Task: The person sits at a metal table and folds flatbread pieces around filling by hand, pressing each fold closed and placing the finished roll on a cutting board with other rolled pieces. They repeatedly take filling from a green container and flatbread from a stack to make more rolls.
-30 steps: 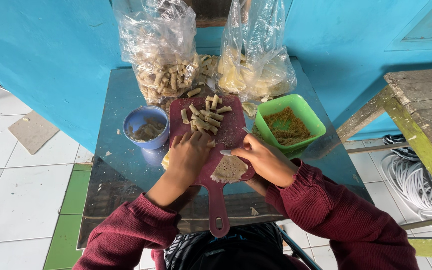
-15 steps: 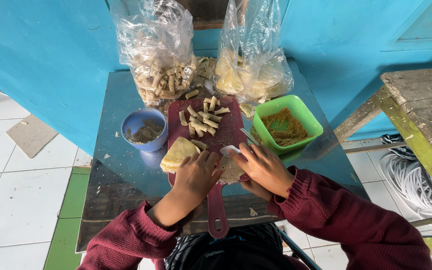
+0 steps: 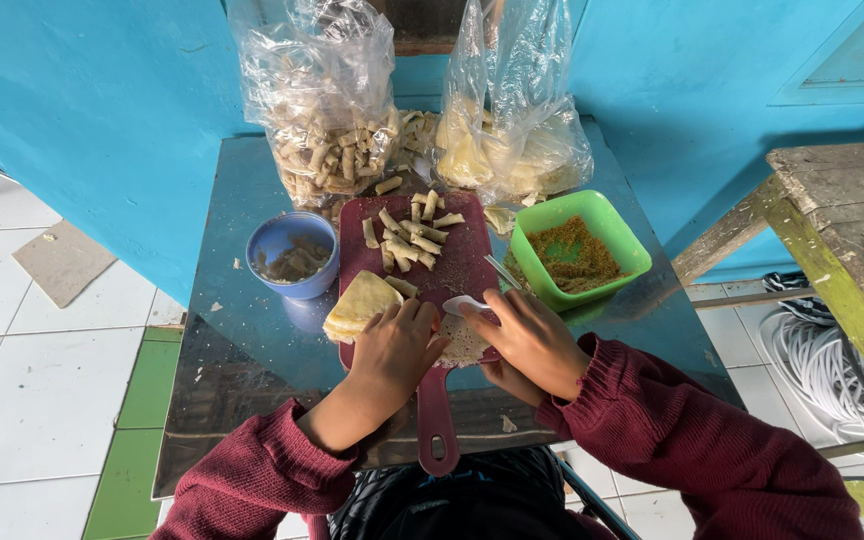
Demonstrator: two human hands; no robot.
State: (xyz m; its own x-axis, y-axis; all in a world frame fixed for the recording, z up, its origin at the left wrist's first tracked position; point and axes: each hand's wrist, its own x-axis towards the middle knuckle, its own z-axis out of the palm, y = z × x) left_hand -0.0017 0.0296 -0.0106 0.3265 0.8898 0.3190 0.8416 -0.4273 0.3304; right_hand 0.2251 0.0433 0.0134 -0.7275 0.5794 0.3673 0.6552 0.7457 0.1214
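Since 0.5 s ago, the left hand [image 3: 397, 345] has slid back beside the wrapper stack [image 3: 360, 305].

Head view: both hands press 1 flat wrapper [image 3: 464, 342] on the red cutting board [image 3: 467, 265], between them, left fingers curled onto it. Right hand [image 3: 532, 340], grip clamped on a white spoon [image 3: 467, 303], lies equally near. Wrapper: pale, thin, roundish, mostly hidden.

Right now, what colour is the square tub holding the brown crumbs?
Bright green: the tub sits right of the dark red cutting board, seen in the head view.

Glossy metal table [image 3: 252, 350], plastic bowls [image 3: 632, 250]
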